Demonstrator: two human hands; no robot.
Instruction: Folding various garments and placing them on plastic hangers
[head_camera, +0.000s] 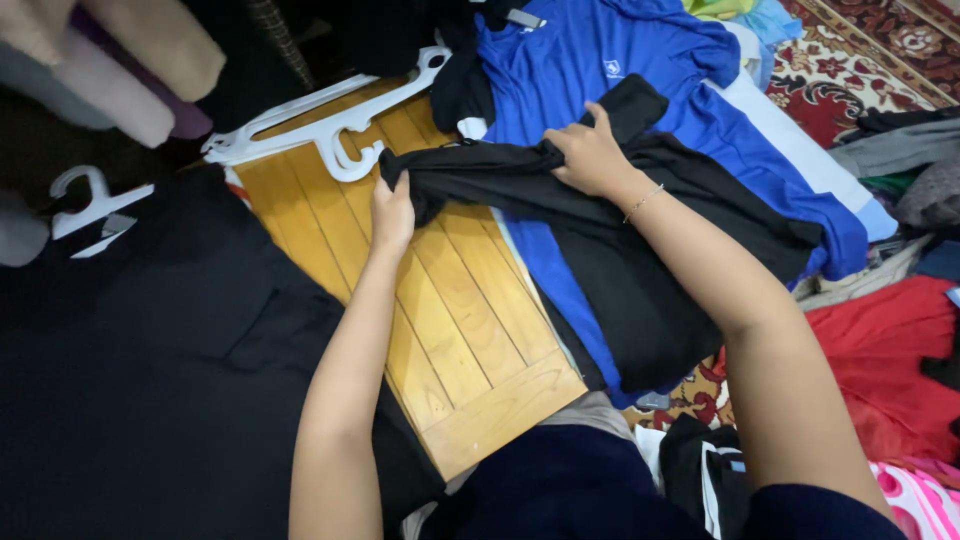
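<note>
A black garment (640, 270) lies spread over a blue shirt (600, 60) and the edge of a wooden board (450, 310). My left hand (393, 212) grips the garment's bunched left end over the board. My right hand (590, 155), a thin bracelet on its wrist, pinches a fold of the same black cloth near its top edge. The fabric is stretched between the two hands.
Two white plastic hangers (330, 115) lie at the board's far end, another hanger (85, 200) on dark cloth (140, 370) at left. A patterned red rug (850, 60) and a red garment (890, 350) lie to the right, with rolled fabrics (120, 60) at top left.
</note>
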